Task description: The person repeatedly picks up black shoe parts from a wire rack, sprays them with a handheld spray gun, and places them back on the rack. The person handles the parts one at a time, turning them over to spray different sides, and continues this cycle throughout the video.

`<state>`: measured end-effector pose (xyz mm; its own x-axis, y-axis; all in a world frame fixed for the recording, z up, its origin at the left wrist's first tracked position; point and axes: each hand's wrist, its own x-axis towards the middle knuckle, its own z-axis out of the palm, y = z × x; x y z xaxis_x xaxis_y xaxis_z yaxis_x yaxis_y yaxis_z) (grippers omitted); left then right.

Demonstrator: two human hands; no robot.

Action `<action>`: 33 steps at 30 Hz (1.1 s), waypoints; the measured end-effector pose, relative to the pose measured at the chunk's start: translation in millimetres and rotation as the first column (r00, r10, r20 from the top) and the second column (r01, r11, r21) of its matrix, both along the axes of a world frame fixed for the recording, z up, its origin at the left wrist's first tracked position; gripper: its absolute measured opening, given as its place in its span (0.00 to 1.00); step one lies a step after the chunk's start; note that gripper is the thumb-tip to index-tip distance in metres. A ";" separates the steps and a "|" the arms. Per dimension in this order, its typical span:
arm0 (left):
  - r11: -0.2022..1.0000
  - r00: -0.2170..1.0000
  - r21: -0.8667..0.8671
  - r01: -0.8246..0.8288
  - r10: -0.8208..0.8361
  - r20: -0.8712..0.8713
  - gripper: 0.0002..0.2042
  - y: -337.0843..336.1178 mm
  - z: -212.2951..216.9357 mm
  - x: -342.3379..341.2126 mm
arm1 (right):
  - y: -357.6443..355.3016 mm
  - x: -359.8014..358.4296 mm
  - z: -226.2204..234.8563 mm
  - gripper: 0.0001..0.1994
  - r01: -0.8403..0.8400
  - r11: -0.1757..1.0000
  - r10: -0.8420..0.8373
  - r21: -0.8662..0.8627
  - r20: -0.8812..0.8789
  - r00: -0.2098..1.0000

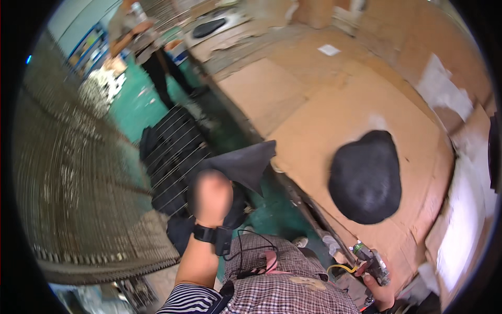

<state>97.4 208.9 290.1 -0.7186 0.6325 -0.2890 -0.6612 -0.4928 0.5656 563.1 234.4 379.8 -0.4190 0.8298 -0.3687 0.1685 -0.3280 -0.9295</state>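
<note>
Left hand (213, 198): blurred, can't tell how the fingers sit; black sheet (241, 161) extends from it, blocking part of the wire rack (172, 144). Right hand (383, 295): fingers curled round spray gun (373, 266), near edge of worktop (303, 125). Black pad (366, 180) lies on worktop, beyond gun. Co-worker (140, 39) standing past rack.
</note>
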 end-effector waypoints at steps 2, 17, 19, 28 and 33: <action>0.999 0.997 -0.020 -0.040 0.041 0.069 0.20 -23.7 -14.0 -10.3 | 13.2 -35.1 -10.3 0.34 -0.116 0.992 0.115 -0.040 -0.026 0.993; 0.887 0.827 -0.274 -0.371 0.450 0.337 0.07 -167.4 -227.0 -231.8 | 14.4 -285.3 -38.8 0.15 -0.505 0.817 0.575 -0.277 0.323 0.752; 0.829 0.765 -0.283 -0.481 0.555 0.326 0.08 -197.4 -257.4 -270.5 | 9.4 -310.5 -45.9 0.15 -0.512 0.827 0.562 -0.233 0.312 0.766; 0.632 0.607 -0.271 -0.726 0.774 0.178 0.19 -304.7 -373.5 -342.8 | 20.1 -369.4 -72.7 0.25 -0.690 0.695 0.705 -0.204 0.383 0.597; 0.685 0.616 -0.536 -0.494 0.710 0.340 0.21 -285.0 -414.9 -266.1 | 12.9 -373.6 -77.2 0.28 -0.611 0.725 0.689 -0.318 0.331 0.645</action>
